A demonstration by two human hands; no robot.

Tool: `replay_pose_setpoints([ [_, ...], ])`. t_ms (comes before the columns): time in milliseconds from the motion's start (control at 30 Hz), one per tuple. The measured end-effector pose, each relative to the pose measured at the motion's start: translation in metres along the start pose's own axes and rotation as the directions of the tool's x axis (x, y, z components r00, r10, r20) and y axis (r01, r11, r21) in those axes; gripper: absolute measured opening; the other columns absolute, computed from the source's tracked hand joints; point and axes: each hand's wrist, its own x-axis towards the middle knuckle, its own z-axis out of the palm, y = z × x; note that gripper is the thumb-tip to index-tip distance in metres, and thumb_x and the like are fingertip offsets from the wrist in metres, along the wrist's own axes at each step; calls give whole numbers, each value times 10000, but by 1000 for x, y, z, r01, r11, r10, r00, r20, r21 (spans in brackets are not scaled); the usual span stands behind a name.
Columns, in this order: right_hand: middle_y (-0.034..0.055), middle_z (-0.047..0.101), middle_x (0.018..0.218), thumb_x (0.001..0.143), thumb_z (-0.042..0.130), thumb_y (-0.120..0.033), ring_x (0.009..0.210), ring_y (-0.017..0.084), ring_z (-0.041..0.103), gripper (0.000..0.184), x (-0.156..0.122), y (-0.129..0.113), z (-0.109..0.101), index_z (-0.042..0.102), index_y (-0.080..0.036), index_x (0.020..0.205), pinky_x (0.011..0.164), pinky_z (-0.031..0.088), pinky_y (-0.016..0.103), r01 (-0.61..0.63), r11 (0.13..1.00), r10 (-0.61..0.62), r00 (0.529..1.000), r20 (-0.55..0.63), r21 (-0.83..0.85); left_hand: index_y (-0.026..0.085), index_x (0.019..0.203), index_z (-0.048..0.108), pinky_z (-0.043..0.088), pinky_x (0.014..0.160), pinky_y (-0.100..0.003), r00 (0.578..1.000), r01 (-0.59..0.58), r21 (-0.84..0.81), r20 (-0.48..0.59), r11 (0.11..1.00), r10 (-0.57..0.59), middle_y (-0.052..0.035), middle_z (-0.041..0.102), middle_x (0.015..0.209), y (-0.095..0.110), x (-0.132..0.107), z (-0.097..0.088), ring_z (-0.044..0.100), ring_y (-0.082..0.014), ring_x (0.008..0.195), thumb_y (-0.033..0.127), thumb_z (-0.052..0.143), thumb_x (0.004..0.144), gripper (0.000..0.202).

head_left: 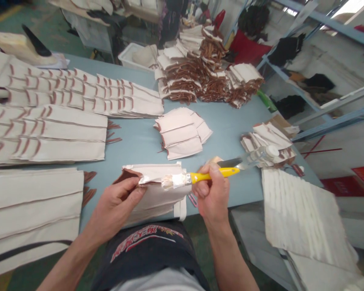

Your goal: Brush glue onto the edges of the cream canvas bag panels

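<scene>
My right hand (pixel 211 193) is closed around a yellow-handled brush (pixel 214 174), whose glue-caked bristles rest on a folded cream and brown leather piece (pixel 157 190). That piece lies at the near edge of the blue table (pixel 139 141). My left hand (pixel 117 206) pins down its left end, thumb on top and fingers curled around the edge. A small stack of similar cut pieces (pixel 182 133) sits a little farther back on the table.
Rows of overlapped cream pieces (pixel 48 117) cover the table's left half. A tall heap of brown-edged pieces (pixel 206 68) stands at the back. A plastic bottle (pixel 261 155) lies on another stack at right. Glue-crusted boards (pixel 303 218) lean beside the table. Metal shelving stands to the right.
</scene>
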Motion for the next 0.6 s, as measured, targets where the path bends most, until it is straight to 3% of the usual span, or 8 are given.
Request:
replay_pose_setpoints([
  [167,-147,339,421,945,735,-554,351,71,257,387,3,-4,2,573,-255,760,380,262,180,83,996,-84,996,15,31,204,1032,898,529,707,-251,994,102,-159,54,982,-95,-38,845,913,1,6,-8,702,-236,818,572,756,926,409],
  [400,-121,400,464,1016,693,-588,359,65,276,427,-10,0,4,621,-241,776,386,247,189,140,990,-135,978,161,-19,191,1118,881,467,485,-227,944,319,-360,204,877,-260,1,693,637,0,6,-8,624,-182,577,545,819,875,434],
  [600,-83,500,506,1063,663,-574,377,80,386,428,-17,8,10,694,-235,803,404,348,208,313,947,-293,933,211,-69,195,1088,863,496,457,-225,900,434,-479,275,763,-339,-31,747,694,5,6,-6,642,-165,537,519,929,768,460],
])
